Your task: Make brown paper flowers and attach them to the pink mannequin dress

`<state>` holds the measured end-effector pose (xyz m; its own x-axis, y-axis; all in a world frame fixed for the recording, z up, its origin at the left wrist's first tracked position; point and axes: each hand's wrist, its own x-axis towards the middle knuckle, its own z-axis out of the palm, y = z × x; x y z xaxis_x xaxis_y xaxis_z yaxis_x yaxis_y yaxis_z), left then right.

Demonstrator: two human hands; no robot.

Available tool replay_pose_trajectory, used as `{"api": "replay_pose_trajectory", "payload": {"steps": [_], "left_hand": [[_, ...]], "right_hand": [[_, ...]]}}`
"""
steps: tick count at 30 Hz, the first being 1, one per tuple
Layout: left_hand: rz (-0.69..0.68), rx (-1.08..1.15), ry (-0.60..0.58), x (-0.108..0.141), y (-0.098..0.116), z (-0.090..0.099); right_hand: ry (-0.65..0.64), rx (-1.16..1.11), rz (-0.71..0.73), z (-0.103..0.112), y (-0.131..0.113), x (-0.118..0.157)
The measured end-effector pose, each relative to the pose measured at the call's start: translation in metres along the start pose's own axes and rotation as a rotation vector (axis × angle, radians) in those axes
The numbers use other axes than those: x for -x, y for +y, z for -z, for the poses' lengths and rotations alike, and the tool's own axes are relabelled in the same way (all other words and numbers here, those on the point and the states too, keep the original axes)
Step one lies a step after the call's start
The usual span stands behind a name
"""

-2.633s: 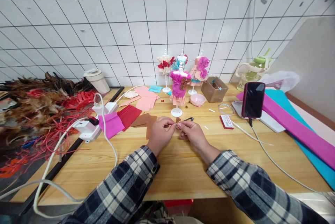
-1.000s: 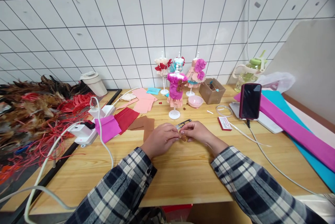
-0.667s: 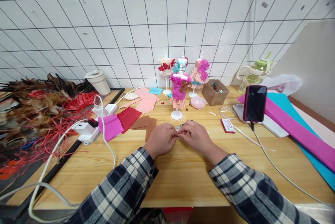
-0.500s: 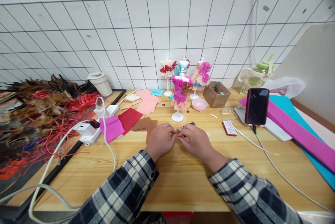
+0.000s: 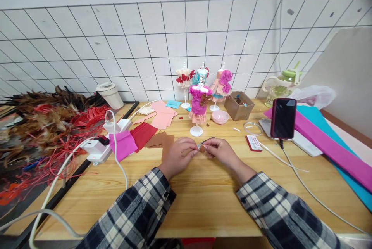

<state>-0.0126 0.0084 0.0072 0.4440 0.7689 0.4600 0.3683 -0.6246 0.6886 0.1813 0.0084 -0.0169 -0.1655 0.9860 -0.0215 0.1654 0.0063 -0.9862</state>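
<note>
My left hand (image 5: 179,156) is closed in a pinch, its fingertips meeting at the silver end of a small dark-handled tool (image 5: 207,140). Whether those fingers grip the tool or something tiny is hidden. Opposite, my right hand (image 5: 223,156) has thumb and forefinger pressed together beside a small brown scrap (image 5: 202,149); what is between them is too small to make out. Brown paper pieces (image 5: 159,140) lie left of my left hand, partly under it. Just beyond both hands, a mini dress form (image 5: 199,105) in magenta and peach stands upright on a white base.
Behind stand several more dressed mini forms (image 5: 223,82), a pink bowl (image 5: 220,117) and a brown box (image 5: 242,106). Coloured paper, a power strip (image 5: 100,152), cables and feathers (image 5: 26,121) lie left. A phone (image 5: 283,118), a red-and-white box (image 5: 254,143) and long paper sheets are right.
My hands, whose fingertips met before, have come slightly apart. My right hand has shifted a little right, and more of the dark tool shows between them. The camera view has shifted slightly.
</note>
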Motion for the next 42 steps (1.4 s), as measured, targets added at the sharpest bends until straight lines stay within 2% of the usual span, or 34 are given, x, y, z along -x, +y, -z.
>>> {"api": "replay_pose_trajectory", "payload": {"steps": [3,7,10,13,16,19,21,23,26,28,31,33,37,39,42], "left_hand": [[-0.127,-0.11,-0.207,0.001,0.004,0.001],[-0.121,-0.233,-0.351,0.002,0.003,0.0],[-0.023,-0.292,-0.331,0.002,0.002,-0.002],[0.126,-0.258,-0.204,0.001,0.0,-0.004],[0.344,-0.011,-0.047,0.001,-0.004,-0.009],[0.568,0.489,0.04,0.001,-0.008,-0.013],[0.633,0.787,0.068,0.002,-0.01,-0.016],[0.637,0.951,0.072,0.002,-0.01,-0.018],[0.612,0.984,0.053,0.002,-0.008,-0.02],[0.553,0.869,0.063,0.002,-0.006,-0.019],[0.317,0.475,0.082,0.001,-0.002,-0.013],[0.118,0.16,0.041,0.0,0.0,-0.007],[-0.191,-0.235,-0.163,0.0,0.0,0.001],[-0.249,-0.332,-0.261,0.001,0.0,0.002],[-0.242,-0.421,-0.355,0.001,0.0,0.002]], "right_hand": [[-0.058,0.182,0.135,0.008,0.002,-0.001],[-0.067,0.609,0.34,0.008,-0.007,0.006],[-0.026,0.876,0.484,0.002,-0.016,0.013],[0.015,1.032,0.651,-0.005,-0.022,0.019],[0.091,1.097,0.77,-0.01,-0.024,0.023],[0.198,1.061,0.822,-0.011,-0.024,0.025],[0.249,1.0,0.823,-0.011,-0.023,0.026],[0.271,0.888,0.782,-0.011,-0.022,0.026],[0.258,0.576,0.633,-0.013,-0.02,0.023],[0.223,0.336,0.493,-0.012,-0.017,0.018],[0.084,0.057,0.257,-0.007,-0.01,0.009],[-0.036,-0.026,0.152,-0.001,-0.004,0.004],[-0.248,0.075,0.178,0.011,0.005,-0.001],[-0.288,0.186,0.219,0.014,0.008,-0.002],[-0.237,0.384,0.295,0.015,0.007,-0.001]]}}
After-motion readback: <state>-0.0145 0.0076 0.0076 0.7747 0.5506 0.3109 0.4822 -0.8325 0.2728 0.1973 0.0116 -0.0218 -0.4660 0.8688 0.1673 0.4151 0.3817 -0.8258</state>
